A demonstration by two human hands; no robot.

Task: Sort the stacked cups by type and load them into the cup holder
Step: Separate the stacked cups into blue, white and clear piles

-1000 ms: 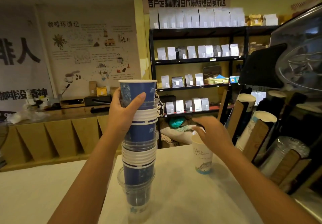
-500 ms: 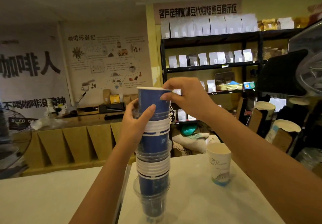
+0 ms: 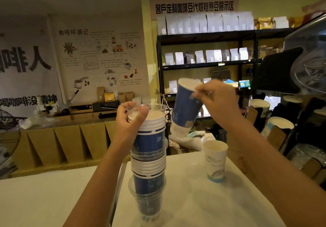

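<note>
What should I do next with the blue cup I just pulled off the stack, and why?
Probably set the blue cup upright on the table, apart from the white cup. Your right hand holds it tilted in the air, free of the mixed stack that your left hand steadies. The white cup is a different type, so starting a separate blue pile keeps the sorting clear.

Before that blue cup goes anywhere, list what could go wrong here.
1. The mixed cup stack is tall, and only the left hand steadies its top; letting go could topple it.
2. The right hand pinches the blue cup just at the rim, tilted; it may slip.
3. The white cup stands under that arm and could get knocked.
</note>
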